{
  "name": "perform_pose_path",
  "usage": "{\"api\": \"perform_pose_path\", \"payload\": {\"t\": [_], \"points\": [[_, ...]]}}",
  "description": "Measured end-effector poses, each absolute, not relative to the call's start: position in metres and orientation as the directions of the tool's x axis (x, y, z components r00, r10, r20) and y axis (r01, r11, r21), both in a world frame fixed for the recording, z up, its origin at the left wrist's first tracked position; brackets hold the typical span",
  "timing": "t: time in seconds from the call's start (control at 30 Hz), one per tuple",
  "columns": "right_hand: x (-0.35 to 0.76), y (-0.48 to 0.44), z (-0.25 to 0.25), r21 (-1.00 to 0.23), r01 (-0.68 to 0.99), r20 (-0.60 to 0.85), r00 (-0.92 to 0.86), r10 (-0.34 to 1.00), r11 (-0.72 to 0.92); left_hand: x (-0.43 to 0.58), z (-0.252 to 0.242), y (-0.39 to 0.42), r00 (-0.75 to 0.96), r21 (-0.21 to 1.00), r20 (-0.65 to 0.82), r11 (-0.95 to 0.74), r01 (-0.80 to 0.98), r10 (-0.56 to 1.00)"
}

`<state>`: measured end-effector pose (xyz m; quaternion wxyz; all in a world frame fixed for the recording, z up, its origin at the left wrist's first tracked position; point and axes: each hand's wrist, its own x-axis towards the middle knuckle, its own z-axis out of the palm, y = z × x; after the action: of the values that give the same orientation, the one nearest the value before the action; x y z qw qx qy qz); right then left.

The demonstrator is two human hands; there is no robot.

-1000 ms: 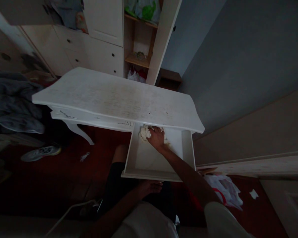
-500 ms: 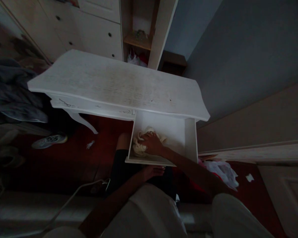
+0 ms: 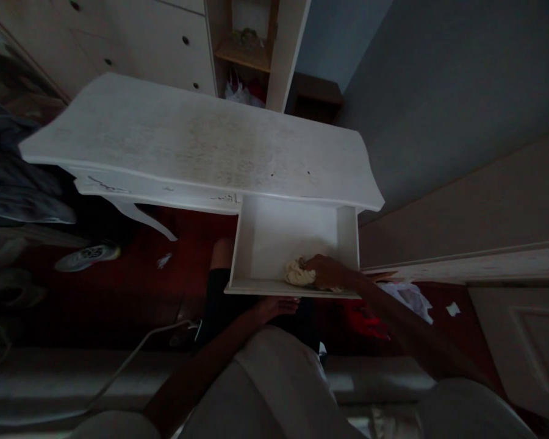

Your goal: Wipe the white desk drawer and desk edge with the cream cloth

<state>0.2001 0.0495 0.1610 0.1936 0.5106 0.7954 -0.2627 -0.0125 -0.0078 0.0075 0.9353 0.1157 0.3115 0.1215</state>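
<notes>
My right hand (image 3: 326, 271) is inside the pulled-out drawer (image 3: 351, 238), closed on a crumpled cream-coloured cloth (image 3: 300, 272). It presses the cloth low in the drawer, close to the front panel and right of the middle. Part of the cloth bulges out left of my fingers; the rest is covered by the hand. My left hand (image 3: 277, 306) lies just below the drawer front, over my lap, with its fingers stretched out and nothing visible in it. The drawer belongs to a white desk (image 3: 155, 122) whose top carries dark smudges.
Behind the desk stands a white cabinet (image 3: 150, 42) with an open compartment. A grey wall (image 3: 439, 97) rises on the right. On the red floor are a shoe (image 3: 86, 258) and a plastic bag (image 3: 412, 300). Dark clothing (image 3: 22, 177) hangs at the left.
My right hand has moved the cloth from the drawer's left side to its front right part. My left hand stays low at the drawer front. The view has shifted slightly.
</notes>
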Motion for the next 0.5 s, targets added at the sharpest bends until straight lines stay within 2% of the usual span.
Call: {"api": "perform_pose_path", "payload": {"t": [0.1,0.17,0.37,0.5], "points": [[0.227,0.039,0.172,-0.139,0.966,-0.637,-0.255,0.728,0.217,-0.013,0.009,-0.008,0.775,0.296,-0.551,0.941,-0.165,0.309],[0.237,0.033,0.181,-0.152,0.971,-0.647,-0.238,0.725,0.183,-0.013,0.011,-0.008,0.772,0.303,-0.548,0.937,-0.176,0.322],[0.228,0.018,0.198,-0.305,0.931,-0.566,-0.348,0.748,0.202,-0.011,0.014,-0.009,0.759,0.298,-0.562,0.937,-0.184,0.328],[0.200,0.020,0.193,-0.471,0.834,-0.392,-0.488,0.779,0.286,-0.011,0.010,-0.011,0.765,0.281,-0.550,0.937,-0.208,0.334]]}}
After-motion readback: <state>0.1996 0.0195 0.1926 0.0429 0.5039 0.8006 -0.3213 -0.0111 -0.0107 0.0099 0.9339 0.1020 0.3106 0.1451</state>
